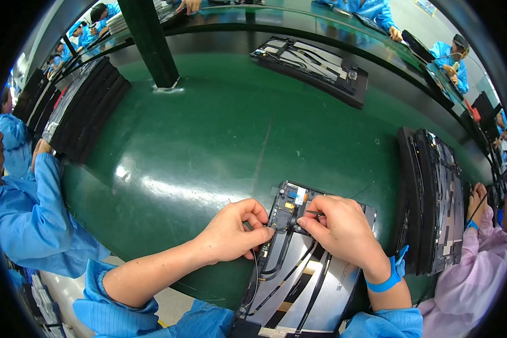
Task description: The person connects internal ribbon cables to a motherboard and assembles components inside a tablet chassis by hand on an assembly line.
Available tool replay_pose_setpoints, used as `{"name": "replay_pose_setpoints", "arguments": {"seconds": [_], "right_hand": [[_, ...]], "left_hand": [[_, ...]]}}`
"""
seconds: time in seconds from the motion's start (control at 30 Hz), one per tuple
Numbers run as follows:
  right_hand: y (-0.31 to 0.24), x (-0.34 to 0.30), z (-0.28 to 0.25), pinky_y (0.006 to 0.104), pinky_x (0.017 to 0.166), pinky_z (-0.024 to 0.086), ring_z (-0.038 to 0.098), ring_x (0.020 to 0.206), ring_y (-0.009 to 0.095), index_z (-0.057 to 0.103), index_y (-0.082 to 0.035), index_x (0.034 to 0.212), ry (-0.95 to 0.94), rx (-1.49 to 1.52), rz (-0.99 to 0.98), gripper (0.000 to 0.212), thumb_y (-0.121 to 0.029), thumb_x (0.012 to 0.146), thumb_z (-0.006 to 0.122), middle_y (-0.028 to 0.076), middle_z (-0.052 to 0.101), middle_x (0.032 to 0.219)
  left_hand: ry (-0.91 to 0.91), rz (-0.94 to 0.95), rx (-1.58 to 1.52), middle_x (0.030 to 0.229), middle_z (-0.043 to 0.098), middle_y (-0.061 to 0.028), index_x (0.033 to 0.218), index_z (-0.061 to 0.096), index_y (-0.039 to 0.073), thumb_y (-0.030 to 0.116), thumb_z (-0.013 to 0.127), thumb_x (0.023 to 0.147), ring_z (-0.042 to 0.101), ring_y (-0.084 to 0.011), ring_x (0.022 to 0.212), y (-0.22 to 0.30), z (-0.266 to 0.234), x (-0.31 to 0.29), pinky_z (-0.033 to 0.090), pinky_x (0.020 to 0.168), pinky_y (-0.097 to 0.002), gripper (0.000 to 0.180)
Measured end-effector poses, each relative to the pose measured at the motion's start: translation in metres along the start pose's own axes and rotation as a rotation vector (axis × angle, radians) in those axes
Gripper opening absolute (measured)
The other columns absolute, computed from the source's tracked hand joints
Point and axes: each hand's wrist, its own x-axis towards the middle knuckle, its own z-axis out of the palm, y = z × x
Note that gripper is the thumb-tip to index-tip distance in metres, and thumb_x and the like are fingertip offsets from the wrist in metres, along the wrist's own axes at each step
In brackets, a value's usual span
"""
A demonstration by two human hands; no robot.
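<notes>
An opened tablet-like device (pixel 333 281) lies in front of me, with a silver metal back, black flat cables and a dark circuit area at its far end. My left hand (pixel 234 230) is closed in a pinch at its left edge, where a thin wire (pixel 256 276) runs down from the fingers along the frame. Over the far right part of the device, my right hand (pixel 343 228) pinches a thin dark tool (pixel 314 212), mostly hidden by the fingers. A blue band (pixel 390 277) circles my right wrist.
The green table (pixel 208 135) carries another opened device (pixel 315 65) at the far side. Stacks of dark devices stand at the right (pixel 434 197) and left (pixel 84 107). A dark green post (pixel 149 45) rises near the far left. Co-workers sit on both sides and beyond.
</notes>
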Motion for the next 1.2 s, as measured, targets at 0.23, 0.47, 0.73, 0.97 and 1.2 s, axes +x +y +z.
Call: {"name": "replay_pose_setpoints", "arguments": {"seconds": [0.23, 0.47, 0.73, 0.97, 1.2], "right_hand": [[0.000, -0.010, -0.002, 0.0299, 0.044, 0.036, 0.048, 0.047, 0.021, 0.052, -0.003, 0.061, -0.173, 0.013, -0.077, 0.015, -0.016, 0.063, 0.061, 0.007, 0.049, 0.052], [-0.002, -0.014, 0.000, 0.0357, 0.050, 0.042, 0.054, 0.058, 0.025, 0.051, -0.006, 0.063, -0.174, -0.041, -0.065, 0.011, -0.016, 0.064, 0.052, 0.007, 0.054, 0.061], [0.002, -0.016, 0.003, 0.0370, 0.051, 0.042, 0.054, 0.060, 0.026, 0.050, -0.005, 0.063, -0.165, -0.034, -0.103, 0.012, -0.016, 0.064, 0.052, 0.007, 0.054, 0.061], [0.012, -0.021, 0.003, 0.0354, 0.047, 0.040, 0.053, 0.058, 0.024, 0.050, -0.006, 0.062, -0.087, -0.028, -0.129, 0.010, -0.016, 0.062, 0.055, 0.006, 0.052, 0.059], [0.009, -0.017, 0.002, 0.0360, 0.049, 0.041, 0.054, 0.060, 0.024, 0.050, -0.005, 0.062, -0.137, -0.045, -0.113, 0.012, -0.017, 0.063, 0.052, 0.006, 0.052, 0.059]], "left_hand": [[0.032, 0.013, 0.033, 0.067, 0.050, -0.0049, 0.085, 0.046, -0.001, 0.012, 0.058, 0.072, 0.052, -0.0093, 0.052, -0.003, 0.001, -0.001, 0.045, 0.041, -0.0218, 0.023], [0.324, 0.335, 0.971, 0.088, 0.051, -0.0127, 0.106, 0.040, 0.002, 0.015, 0.063, 0.067, 0.055, -0.0199, 0.057, 0.020, 0.007, -0.015, 0.045, 0.052, -0.0318, 0.047], [0.057, 0.616, 1.093, 0.114, 0.040, -0.0164, 0.117, 0.033, 0.004, 0.012, 0.068, 0.057, 0.039, -0.0291, 0.105, 0.043, -0.003, 0.020, 0.033, 0.088, -0.0364, 0.070], [-0.256, 0.576, 1.067, 0.110, 0.043, -0.0162, 0.112, 0.038, -0.001, 0.011, 0.066, 0.057, 0.039, -0.0298, 0.106, 0.054, -0.001, 0.042, 0.031, 0.091, -0.0341, 0.063], [-0.411, 0.340, 1.387, 0.102, 0.045, -0.0176, 0.111, 0.037, -0.005, 0.008, 0.063, 0.060, 0.044, -0.0317, 0.097, 0.082, 0.022, 0.041, 0.038, 0.083, -0.0356, 0.059]]}}
